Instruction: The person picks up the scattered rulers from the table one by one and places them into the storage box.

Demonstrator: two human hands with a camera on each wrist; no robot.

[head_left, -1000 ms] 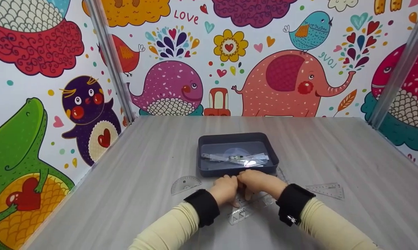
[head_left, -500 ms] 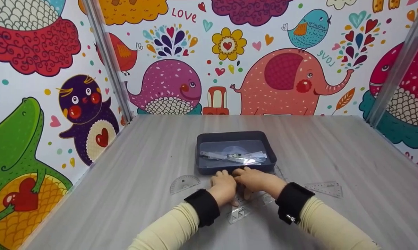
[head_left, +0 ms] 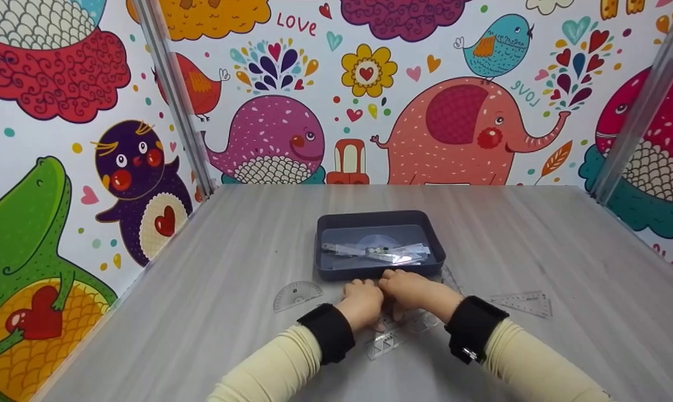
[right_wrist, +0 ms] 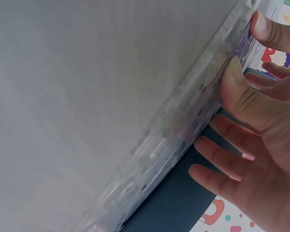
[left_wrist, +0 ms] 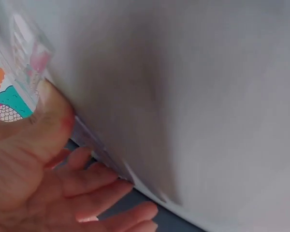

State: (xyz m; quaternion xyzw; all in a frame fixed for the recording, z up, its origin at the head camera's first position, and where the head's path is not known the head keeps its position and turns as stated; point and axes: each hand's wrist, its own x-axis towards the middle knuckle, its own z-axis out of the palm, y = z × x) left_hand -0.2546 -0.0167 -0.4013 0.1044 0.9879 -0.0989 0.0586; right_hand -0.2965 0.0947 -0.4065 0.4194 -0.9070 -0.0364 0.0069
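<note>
Several clear plastic rulers already inside the dark grey plastic tray, one long clear ruler just in front of it, pinched by left hand and right hand, half-round clear protractor and two clear triangles left outside.

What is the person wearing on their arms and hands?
Both arms wear long cream sleeves. A wide black band wraps each wrist, and the right band shows a small metal buckle. The left hand and right hand are bare, without gloves.
</note>
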